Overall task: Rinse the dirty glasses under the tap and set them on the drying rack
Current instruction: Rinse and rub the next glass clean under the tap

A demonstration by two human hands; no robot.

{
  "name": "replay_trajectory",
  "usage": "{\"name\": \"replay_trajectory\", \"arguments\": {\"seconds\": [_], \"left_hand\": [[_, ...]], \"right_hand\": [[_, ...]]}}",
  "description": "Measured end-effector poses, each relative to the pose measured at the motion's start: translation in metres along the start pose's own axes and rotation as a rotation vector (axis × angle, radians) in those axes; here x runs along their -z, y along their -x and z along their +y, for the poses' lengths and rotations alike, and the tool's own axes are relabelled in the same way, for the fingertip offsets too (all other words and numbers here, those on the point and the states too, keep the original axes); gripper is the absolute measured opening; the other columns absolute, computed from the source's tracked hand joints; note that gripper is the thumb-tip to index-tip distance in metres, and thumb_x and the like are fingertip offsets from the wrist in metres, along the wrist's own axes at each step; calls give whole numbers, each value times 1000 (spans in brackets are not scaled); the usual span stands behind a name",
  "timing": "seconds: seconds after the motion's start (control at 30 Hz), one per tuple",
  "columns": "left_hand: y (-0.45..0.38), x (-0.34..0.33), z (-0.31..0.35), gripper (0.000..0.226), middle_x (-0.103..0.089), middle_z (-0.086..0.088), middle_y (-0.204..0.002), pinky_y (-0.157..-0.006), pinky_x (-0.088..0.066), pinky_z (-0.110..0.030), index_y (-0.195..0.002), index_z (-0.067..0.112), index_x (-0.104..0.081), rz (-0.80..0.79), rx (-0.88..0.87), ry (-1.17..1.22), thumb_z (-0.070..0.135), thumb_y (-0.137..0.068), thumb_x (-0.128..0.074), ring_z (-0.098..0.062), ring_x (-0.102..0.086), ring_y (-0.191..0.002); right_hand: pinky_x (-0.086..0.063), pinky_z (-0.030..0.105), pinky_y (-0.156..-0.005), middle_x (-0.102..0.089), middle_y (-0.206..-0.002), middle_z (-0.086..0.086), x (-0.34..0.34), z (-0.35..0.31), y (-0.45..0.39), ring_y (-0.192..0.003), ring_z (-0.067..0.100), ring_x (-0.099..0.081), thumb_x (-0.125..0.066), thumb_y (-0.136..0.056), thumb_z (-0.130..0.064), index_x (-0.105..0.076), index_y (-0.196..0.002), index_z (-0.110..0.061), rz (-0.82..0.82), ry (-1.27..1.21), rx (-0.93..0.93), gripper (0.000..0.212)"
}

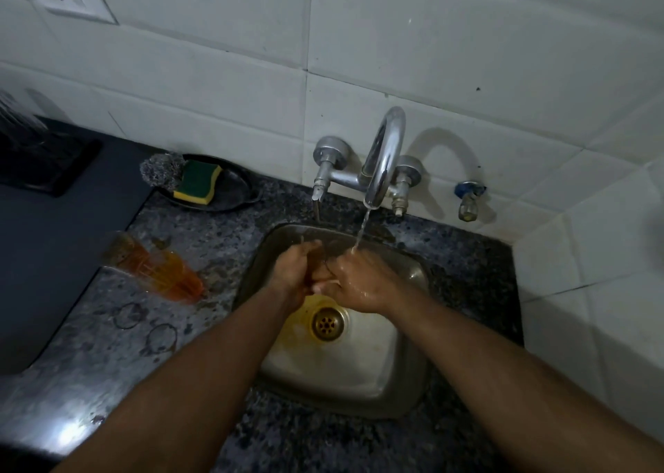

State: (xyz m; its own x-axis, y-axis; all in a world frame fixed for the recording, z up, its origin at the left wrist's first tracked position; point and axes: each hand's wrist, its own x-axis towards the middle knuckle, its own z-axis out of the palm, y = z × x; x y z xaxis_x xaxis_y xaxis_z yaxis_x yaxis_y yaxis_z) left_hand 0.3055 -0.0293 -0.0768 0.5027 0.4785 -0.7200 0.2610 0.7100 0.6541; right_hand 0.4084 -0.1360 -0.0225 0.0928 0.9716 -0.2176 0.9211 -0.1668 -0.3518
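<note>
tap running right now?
Yes, a thin stream falls from the tap spout onto the right hand, which meets the left hand over the sink.

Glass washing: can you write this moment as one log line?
step: rinsing | glass: held by left hand and right hand | tap: running | sink: under hands | orange-stained glass: waiting on counter

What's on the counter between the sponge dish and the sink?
Head view: only bare speckled counter lies between the sponge dish and the sink; the orange-stained glasses stand further left.
</note>
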Motion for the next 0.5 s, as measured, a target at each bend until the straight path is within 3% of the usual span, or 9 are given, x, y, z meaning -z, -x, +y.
{"name": "replay_trajectory", "arguments": {"seconds": [0.07, 0.1, 0.2, 0.3, 0.43, 0.5], "left_hand": [[2, 5, 1, 39, -58, -10, -68, -36, -32, -17, -86, 12, -65, -124, 199, -254, 48, -95, -54, -18, -48, -40], [4, 4, 1, 45, -57, -11, -66, -35, -28, -15, -82, 12, -64, -174, 241, -301, 52, -97, -49, -18, -46, -39], [5, -8, 3, 36, -61, -9, -72, -43, -39, -23, -78, 13, -65, -158, 149, 0, 39, -97, -50, -21, -55, -51], [3, -16, -8, 17, -64, -10, -82, -52, -46, -29, -97, 12, -69, -28, -60, 139, 28, -96, -62, -21, -61, -63], [11, -8, -8, 45, -60, -6, -64, -34, -30, -17, -79, 14, -67, -201, 160, -148, 54, -98, -58, -19, -51, -43], [17, -11, -1, 47, -66, -5, -68, -38, -39, -21, -75, 14, -69, -221, 171, -44, 51, -100, -54, -19, -58, -47]], "right_hand": [[-44, 28, -73, -72, -101, -2, 4, 6, 8, -89, 19, -68, -57, -101, -54, -71, -111, -25, -16, 314, 122, 33], [-42, 28, -74, -72, -102, -1, 6, 8, 11, -91, 19, -68, -55, -102, -54, -71, -112, -25, -12, 347, 139, 34], [-44, 29, -77, -75, -103, -9, 10, 6, 11, -88, 11, -64, -58, -102, -48, -76, -111, -34, 11, 110, 15, 25], [-51, 33, -76, -75, -93, -8, 6, 9, 12, -82, 11, -67, -62, -98, -50, -76, -105, -32, 29, 12, -49, 23], [-34, 30, -60, -69, -76, 1, 9, 7, 22, -62, 20, -60, -70, -91, -59, -70, -97, -20, 119, 337, 123, 40], [-38, 31, -62, -71, -79, -2, 8, 4, 22, -68, 17, -63, -62, -96, -61, -73, -98, -23, 74, 237, 27, 39]]}}
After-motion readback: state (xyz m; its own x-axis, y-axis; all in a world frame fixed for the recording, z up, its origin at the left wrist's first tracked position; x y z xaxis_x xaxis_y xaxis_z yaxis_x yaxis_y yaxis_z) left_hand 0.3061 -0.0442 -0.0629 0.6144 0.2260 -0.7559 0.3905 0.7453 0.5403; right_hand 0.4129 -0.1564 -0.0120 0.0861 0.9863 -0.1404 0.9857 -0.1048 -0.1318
